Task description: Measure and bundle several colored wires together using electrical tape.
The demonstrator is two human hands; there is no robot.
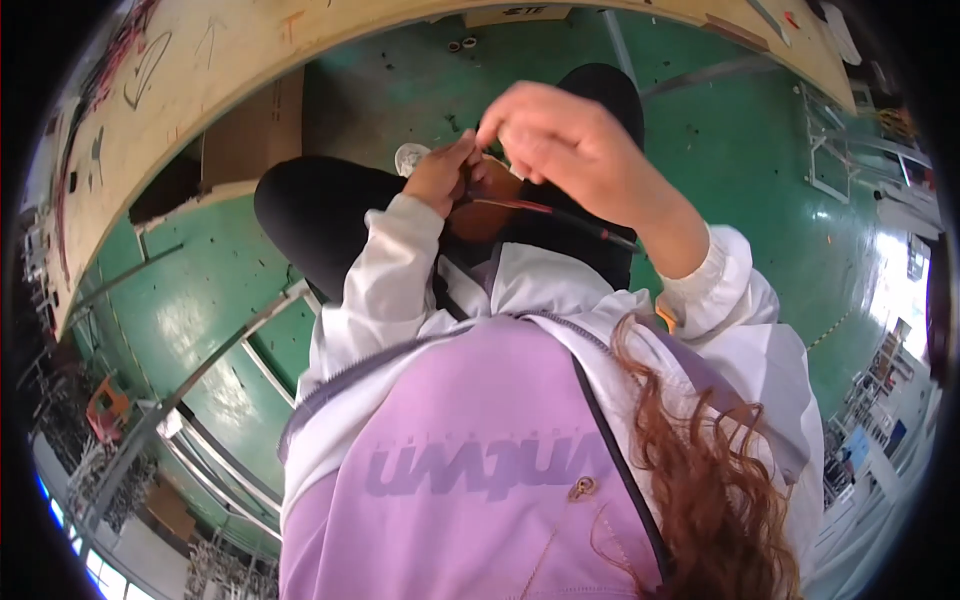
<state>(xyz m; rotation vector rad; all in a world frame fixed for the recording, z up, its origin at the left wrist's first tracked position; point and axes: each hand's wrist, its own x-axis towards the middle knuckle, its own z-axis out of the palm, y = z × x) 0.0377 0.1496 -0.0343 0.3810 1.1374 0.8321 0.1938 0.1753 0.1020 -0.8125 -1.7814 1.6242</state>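
My left hand (440,178) is closed above my lap, its thumb and fingertips pressed together. A thin black-and-red length, looking like a cable (540,208), runs from under this hand to the right across my lap, under my right wrist. My right hand (575,150) is raised just beside it, fingers curled and fingertips pinched close to the left fingertips. Whatever lies between the right fingertips is too small or hidden to tell. Under the hands a brown surface (475,222) shows between my dark-trousered legs.
A wooden tabletop (230,80) curves along the far and left sides, with bundled wires (105,60) at its left. A cardboard panel (255,135) stands beneath it. Metal frame bars (255,325) lie left; a metal rack (825,150) stands at the right on the green floor (740,200).
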